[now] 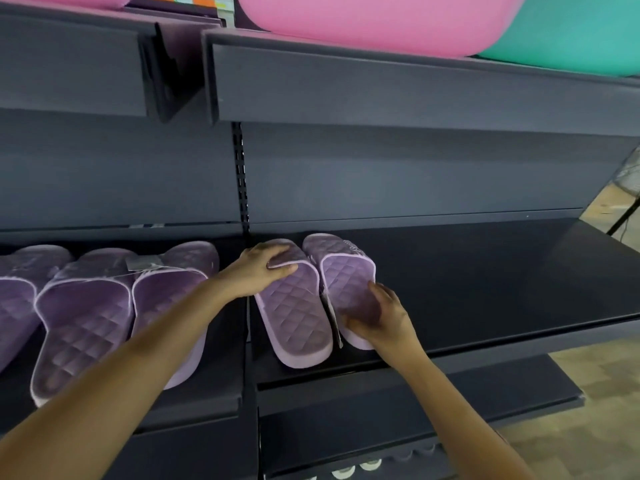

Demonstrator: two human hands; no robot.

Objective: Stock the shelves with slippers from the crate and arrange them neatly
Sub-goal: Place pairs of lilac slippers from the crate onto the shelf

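Left hand gripped one slipper by its strap, right hand held its mate at the heel, both on the shelf; I judged stocking partway, neighbouring slippers placed, much space left, crate unseen

There's just the one camera, worn on the person's head, standing close up to the dark shelf and facing forward and down onto it (wide lens, so straight edges bow). The upper shelf fills the top; floor shows lower right.
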